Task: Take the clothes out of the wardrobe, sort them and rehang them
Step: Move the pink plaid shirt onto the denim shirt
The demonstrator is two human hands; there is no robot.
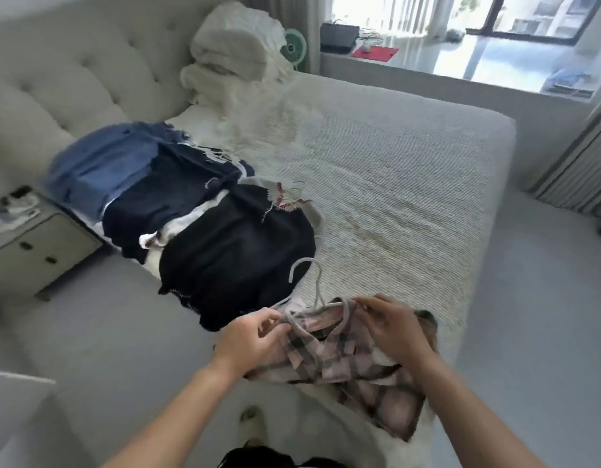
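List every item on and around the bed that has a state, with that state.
Plaid shirt: on the bed corner, collar being worked by both hands.
White hanger: at the shirt's collar, hook up.
Left hand: pinches the collar.
Right hand: grips the collar.
Dark garments: piled flat.
Blue garments: piled beside the headboard.
White bedding: folded, stacked.
Nightstand: drawers closed.

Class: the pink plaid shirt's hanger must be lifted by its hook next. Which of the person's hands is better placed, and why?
Left, probably. The left hand pinches the pink plaid shirt beside the stem of the white wire hanger, whose hook curves toward that side; the right hand grips the collar farther away.
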